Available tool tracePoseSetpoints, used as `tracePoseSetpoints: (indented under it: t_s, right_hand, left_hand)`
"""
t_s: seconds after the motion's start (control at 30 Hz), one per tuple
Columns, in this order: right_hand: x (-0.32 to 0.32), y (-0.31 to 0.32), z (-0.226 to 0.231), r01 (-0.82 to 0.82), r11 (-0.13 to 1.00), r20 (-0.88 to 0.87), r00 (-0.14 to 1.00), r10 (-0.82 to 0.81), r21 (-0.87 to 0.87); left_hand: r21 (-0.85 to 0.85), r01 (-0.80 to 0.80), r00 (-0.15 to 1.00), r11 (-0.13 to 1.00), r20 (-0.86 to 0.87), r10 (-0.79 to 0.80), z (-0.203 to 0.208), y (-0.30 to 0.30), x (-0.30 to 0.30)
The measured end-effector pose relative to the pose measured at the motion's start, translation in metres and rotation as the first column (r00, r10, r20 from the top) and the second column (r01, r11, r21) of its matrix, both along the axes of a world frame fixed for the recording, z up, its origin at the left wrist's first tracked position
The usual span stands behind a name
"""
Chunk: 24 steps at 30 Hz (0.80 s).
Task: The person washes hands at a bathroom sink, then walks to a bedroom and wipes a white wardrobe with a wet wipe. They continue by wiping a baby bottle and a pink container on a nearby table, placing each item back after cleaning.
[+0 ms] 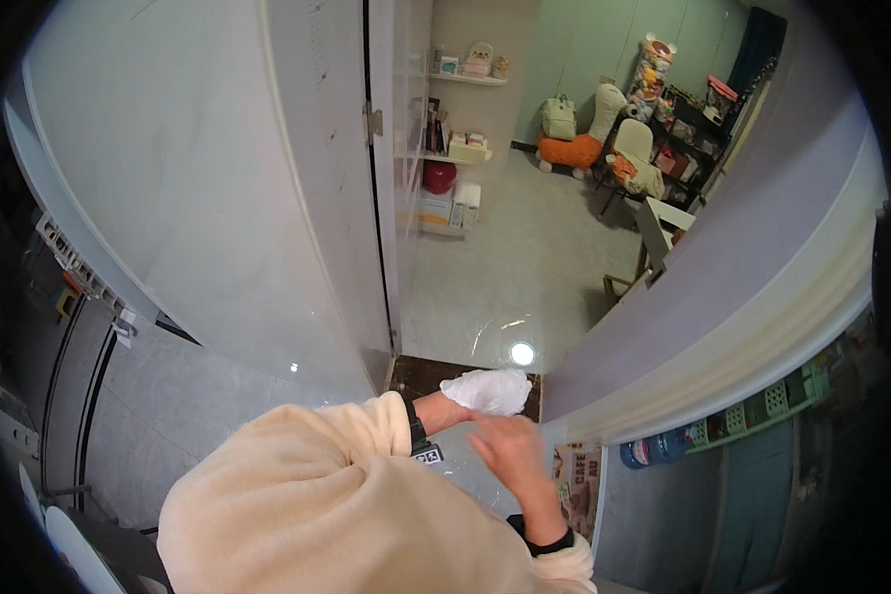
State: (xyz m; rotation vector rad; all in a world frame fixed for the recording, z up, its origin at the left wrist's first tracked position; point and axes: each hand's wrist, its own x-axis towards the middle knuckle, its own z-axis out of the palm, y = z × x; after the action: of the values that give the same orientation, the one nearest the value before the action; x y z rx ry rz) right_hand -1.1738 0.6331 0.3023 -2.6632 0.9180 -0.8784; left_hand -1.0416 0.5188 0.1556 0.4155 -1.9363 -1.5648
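Note:
A crumpled white covering (500, 392), perhaps a thin glove or a cloth, wraps my left hand (475, 386) over the dark doorway threshold. It hides the fingers, so their pose does not show. Bare skin of the left wrist shows between the covering and a black wrist strap (416, 421). Just below and to the right, my right hand (510, 450) is bent toward that wrist, close to the covering's edge. Motion blurs its fingers, and whether they grip the edge cannot be made out. A black band (544, 540) circles the right wrist too.
A dark threshold (416, 374) crosses the doorway between a white door panel (218, 198) and a pale wall (683, 267). Beyond stand wall shelves (465, 156), an orange-and-white animal-shaped seat (569, 151) and a chair (634, 141). At right are a blue water bottle (653, 448) and green crates (762, 401).

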Motion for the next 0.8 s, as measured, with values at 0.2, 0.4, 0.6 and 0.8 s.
tracePoseSetpoints:
  t_s: [0.2, 0.4, 0.6, 0.8]
  right_hand:
    - [0.003, -0.170, 0.020, 0.516, 0.718, 0.204, 0.853, -0.481, -0.467]
    - [0.057, -0.298, 0.031, 0.261, 0.924, 0.709, 0.594, -0.381, 0.278]
    - [0.066, -0.374, 0.038, -0.974, 0.225, 0.931, -0.050, -0.362, 0.035]
    - [0.062, -0.408, -0.011, -0.946, 0.130, 0.880, 0.220, -0.422, 0.298]
  left_hand:
    - [0.171, -0.207, 0.901, 0.963, -0.351, 0.256, 0.007, -0.049, -0.054]
    - [-0.082, -0.273, 0.957, 0.959, -0.129, 0.261, 0.082, -0.122, 0.007]
    - [0.113, -0.067, 0.993, 0.991, -0.086, 0.077, 0.100, -0.214, 0.038]
    - [0.033, -0.570, 0.788, 0.821, 0.304, 0.535, 0.068, -0.278, 0.101]
